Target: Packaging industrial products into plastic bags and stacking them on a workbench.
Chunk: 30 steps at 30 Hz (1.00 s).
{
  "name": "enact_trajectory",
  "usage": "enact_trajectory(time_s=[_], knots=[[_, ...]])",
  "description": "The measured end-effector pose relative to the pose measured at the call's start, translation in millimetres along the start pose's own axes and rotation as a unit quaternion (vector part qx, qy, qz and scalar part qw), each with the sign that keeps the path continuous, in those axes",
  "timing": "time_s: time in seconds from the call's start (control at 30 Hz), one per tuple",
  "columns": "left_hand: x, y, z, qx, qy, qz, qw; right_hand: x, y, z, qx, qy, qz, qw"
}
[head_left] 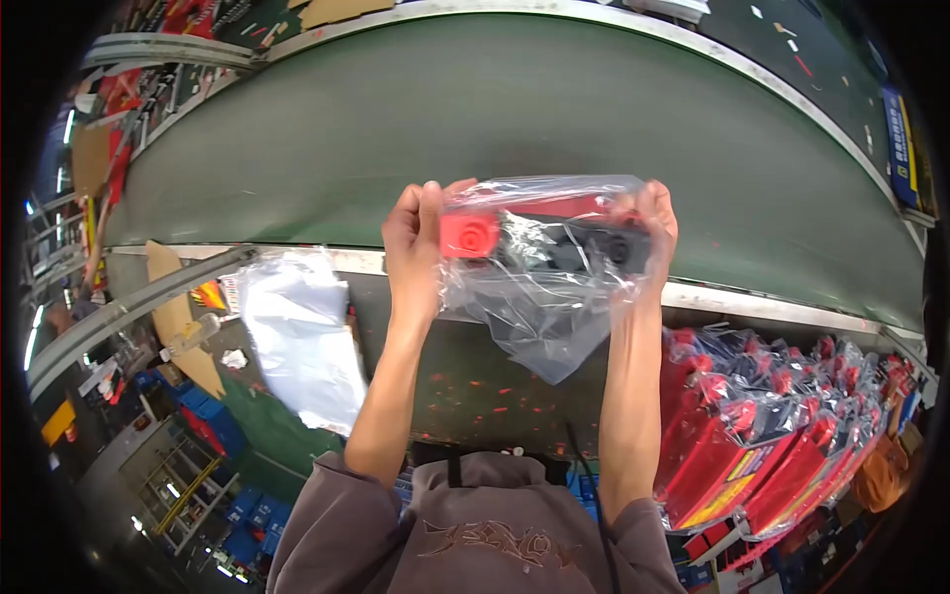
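Note:
In front of me, over the near edge of the green belt, I hold up a clear plastic bag (554, 346) with both hands. Inside it lies a long red and black part (469, 236); its left end is a red block with a round mark, the rest mostly black, with a red strip along the top. My left hand (413, 233) is closed round the bag's left end, thumb up. At the other end my right hand (657, 233) grips the plastic, fingers curled at the upper corner. Glare on the film hides some of the part. The bag's loose lower portion hangs down in folds.
A wide green conveyor belt (327, 148) crosses ahead, bordered by metal rails. A stack of flat clear bags (302, 337) lies left of my left forearm, beside cardboard (183, 327). Right of my right forearm, several red bagged items (732, 455) are piled up.

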State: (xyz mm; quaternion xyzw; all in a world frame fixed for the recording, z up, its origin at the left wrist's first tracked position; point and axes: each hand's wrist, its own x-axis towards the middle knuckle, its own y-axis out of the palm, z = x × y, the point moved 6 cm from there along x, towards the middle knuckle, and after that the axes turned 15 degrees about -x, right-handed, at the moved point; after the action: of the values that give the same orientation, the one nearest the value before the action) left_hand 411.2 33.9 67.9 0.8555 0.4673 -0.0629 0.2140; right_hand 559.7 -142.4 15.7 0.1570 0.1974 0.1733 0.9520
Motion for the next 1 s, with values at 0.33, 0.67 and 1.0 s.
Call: enact_trajectory(time_s=[0.33, 0.67, 1.0], knots=[[24, -10, 13, 0.080, 0.134, -0.068, 0.985, 17, 7, 18, -0.023, -0.009, 0.048, 0.999], [36, 32, 46, 0.005, -0.114, 0.032, 0.993, 9, -42, 19, -0.020, 0.023, 0.062, 0.998], [52, 63, 29, 0.087, -0.134, 0.197, 0.967, 0, -57, 31, -0.132, 0.165, 0.027, 0.977]])
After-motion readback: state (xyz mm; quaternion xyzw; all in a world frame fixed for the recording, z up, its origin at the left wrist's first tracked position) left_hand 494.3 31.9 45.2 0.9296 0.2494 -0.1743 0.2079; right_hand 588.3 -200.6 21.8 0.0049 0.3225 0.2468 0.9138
